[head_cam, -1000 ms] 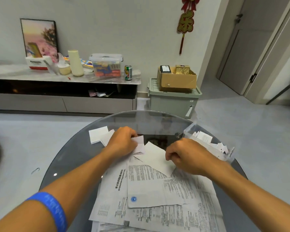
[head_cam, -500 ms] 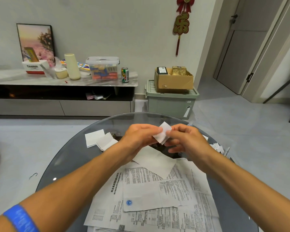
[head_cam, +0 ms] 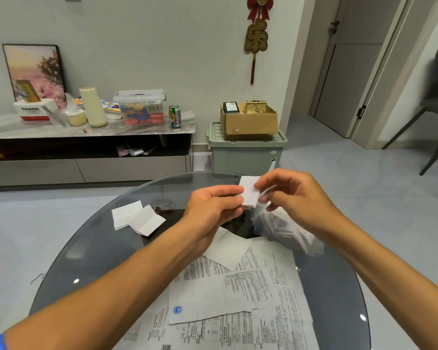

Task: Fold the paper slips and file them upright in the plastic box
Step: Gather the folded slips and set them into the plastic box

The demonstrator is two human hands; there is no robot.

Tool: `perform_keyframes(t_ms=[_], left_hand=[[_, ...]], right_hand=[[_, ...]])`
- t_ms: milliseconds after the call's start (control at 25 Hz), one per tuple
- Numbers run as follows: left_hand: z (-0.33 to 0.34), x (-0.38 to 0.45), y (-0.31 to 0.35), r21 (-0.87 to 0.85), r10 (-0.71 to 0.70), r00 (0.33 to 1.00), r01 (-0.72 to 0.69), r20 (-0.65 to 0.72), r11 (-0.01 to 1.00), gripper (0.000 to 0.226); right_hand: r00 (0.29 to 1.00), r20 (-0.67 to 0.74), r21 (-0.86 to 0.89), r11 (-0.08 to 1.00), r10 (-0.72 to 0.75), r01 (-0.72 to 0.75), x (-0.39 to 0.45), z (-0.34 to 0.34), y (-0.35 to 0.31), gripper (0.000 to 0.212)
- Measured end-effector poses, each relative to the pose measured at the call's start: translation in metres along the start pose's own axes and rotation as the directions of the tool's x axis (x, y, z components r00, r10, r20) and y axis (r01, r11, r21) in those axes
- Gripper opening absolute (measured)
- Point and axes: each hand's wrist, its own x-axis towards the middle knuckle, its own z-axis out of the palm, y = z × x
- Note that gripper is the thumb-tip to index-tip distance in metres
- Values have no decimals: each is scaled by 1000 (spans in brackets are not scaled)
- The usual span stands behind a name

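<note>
Change: since the earlier frames you are lifting both hands off the printed sheets and carrying the slip up and to the right; it is no longer lying on the table.
Left hand: your left hand (head_cam: 214, 207) is pinching the left edge of the folded paper slip (head_cam: 249, 191) between thumb and fingers.
Right hand: your right hand (head_cam: 295, 198) is pinching the slip's right edge with thumb and forefinger, the other fingers curling loosely below.
Slip: it is hanging in the air between the two hands, above the far part of the glass table (head_cam: 86, 251), standing roughly upright with a fold along its lower edge.
Plastic box: the clear plastic box (head_cam: 288, 229) is sitting on the right side of the table, just below your right hand, with white slips standing inside; it is blurring here, so you cannot count them.
Waiting slips: two folded slips (head_cam: 137, 217) are lying flat on the glass to the left, overlapping one another, well apart from the box.
Printed sheets: a pile of printed sheets (head_cam: 238, 299) is covering the near part of the table beneath your forearms.
Background: a low cabinet (head_cam: 86, 157) is standing along the far wall at left, and a green bin (head_cam: 245, 155) carrying a cardboard box (head_cam: 249, 123) is standing beside it.
</note>
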Motion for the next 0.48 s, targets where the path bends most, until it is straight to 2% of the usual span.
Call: perform_keyframes(t_ms=[80,160,240,320,400,480], left_hand=[[6,-1,4,-4,-18,999,18,51,1000,17],[13,-2,6,14,-40,990,38,133,999,16],[25,-3,5,101,-48,984,31,171,994,12],[41,3,1,324,18,986,-72,166,943,8],[62,14,-3,548,149,962,-253,228,797,9],[84,31,-3,736,232,896,-443,379,511,9]], right_hand=[[982,121,-335,925,-146,179,-5,-15,0,25],[967,122,-417,873,-222,253,-9,-31,1,17],[969,27,-447,865,-244,230,-9,-53,5,15],[976,-48,-528,835,-213,156,-8,-76,13,13],[992,-43,-608,791,-118,67,-6,-93,22,11],[999,23,-666,744,-49,52,-5,-98,30,11]])
